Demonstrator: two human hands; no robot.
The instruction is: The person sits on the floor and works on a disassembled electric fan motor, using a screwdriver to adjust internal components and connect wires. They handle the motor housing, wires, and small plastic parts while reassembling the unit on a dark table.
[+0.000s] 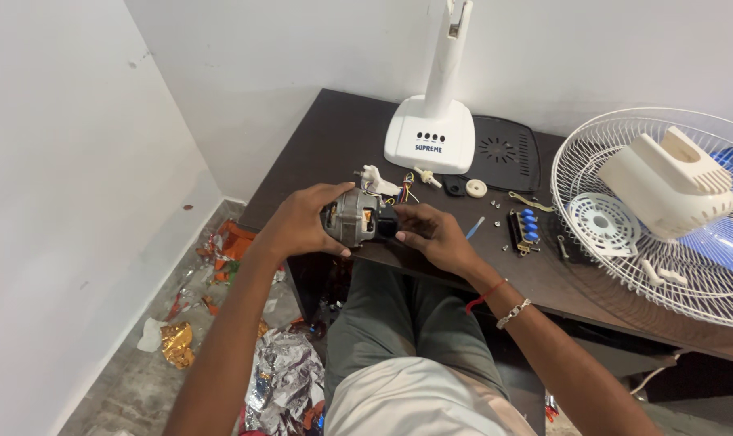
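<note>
the left hand (302, 222) wraps around a small metal motor (352, 216) at the near edge of the dark table (334, 133), fingers closed on its casing. the right hand (431, 234) pinches the black part at the motor's end. the fan is already apart: the white stand (431, 129), wire guard (665, 226), motor cover (665, 182), switch block (525, 228) and loose screws (495, 204) lie spread out. the motor looks stripped from its housing, wires (407, 190) trailing. what the right fingertips grip is hard to make out, possibly a capacitor. the guard is cut off at the right.

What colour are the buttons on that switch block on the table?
Blue, on the switch block; the head view shows it.
</note>
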